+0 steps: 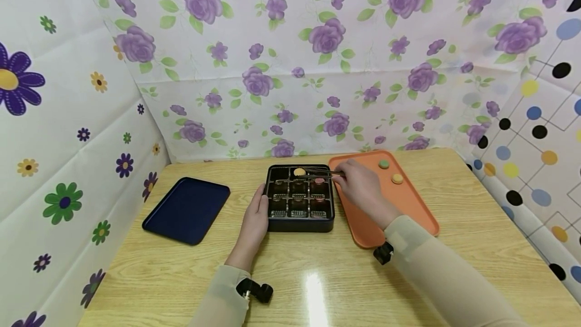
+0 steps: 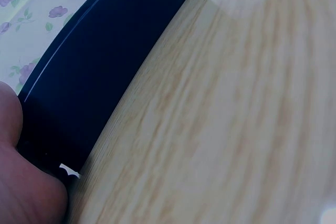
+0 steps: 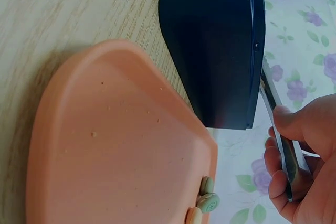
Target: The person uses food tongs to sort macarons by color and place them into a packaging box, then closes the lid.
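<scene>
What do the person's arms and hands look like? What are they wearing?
The left hand and right hand are bare, without gloves. The left sleeve and right sleeve are plain cream, reaching the wrists. A small, blocky black gadget sits at each wrist.

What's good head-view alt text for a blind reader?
The right hand holds tongs, tips by a yellow macaron, at the back of a black divided box; the left hand touches its side. An orange tray with two macarons lies right, a dark blue tray left.
</scene>
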### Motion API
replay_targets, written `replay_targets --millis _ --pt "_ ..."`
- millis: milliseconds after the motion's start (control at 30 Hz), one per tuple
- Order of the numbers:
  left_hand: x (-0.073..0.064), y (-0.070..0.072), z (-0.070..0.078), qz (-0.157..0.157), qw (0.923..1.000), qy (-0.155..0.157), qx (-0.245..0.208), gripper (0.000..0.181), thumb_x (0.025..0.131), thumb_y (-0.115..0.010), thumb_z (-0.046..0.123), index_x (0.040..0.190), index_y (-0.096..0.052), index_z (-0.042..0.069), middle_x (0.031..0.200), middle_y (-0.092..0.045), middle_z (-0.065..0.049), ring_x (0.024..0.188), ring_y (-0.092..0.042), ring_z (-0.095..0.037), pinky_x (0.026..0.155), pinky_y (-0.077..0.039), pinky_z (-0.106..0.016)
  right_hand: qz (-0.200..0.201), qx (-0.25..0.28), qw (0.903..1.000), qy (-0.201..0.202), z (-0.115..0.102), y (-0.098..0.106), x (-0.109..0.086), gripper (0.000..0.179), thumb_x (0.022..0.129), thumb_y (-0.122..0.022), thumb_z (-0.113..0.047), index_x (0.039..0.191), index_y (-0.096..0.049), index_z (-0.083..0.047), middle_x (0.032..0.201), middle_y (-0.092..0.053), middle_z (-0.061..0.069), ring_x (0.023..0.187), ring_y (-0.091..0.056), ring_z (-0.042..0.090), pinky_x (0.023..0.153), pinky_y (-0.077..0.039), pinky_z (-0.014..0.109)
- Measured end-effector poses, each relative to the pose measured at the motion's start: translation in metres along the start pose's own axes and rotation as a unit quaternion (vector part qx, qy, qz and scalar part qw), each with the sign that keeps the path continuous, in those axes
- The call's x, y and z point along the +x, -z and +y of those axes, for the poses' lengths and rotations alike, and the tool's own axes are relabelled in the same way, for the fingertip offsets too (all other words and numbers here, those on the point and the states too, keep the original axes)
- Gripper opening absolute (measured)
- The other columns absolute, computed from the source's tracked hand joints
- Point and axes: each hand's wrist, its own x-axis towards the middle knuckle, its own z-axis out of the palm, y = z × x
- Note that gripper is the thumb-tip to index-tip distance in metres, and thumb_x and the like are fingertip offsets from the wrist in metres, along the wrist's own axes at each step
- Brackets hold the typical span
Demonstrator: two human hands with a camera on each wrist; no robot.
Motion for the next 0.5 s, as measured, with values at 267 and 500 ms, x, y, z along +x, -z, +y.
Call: replay_targets --millis 267,500 --pt "-0.0002 -0.0002 0.0007 0.0 1.0 -0.001 0.002 0.057 0.124 -0.034 0.038 0.178 -0.026 0.02 0.181 -0.025 -0.01 0.166 -0.024 -0.038 0.132 -0.023 -0.062 0.002 -0.001 1.0 -0.002 -0.0004 0.0 -0.0005 0.025 0.108 -0.076 -0.031 0.121 -0.08 -0.01 0.113 -0.07 0.008 0.085 -0.069 0.023 0.07 -0.059 0.044" --pt "0.0004 -0.0003 -0.0011 -0.002 1.0 -0.001 0.0 0.058 0.124 -0.034 0.038 0.178 -0.026 0.02 0.181 -0.025 -0.01 0.166 -0.025 -0.038 0.132 -0.023 -0.063 0.005 0.002 1.0 -0.008 0.0006 0.0024 -0.0017 0.03 0.109 -0.076 -0.033 0.126 -0.079 -0.009 0.112 -0.071 0.008 0.079 -0.066 0.02 0.065 -0.056 0.041"
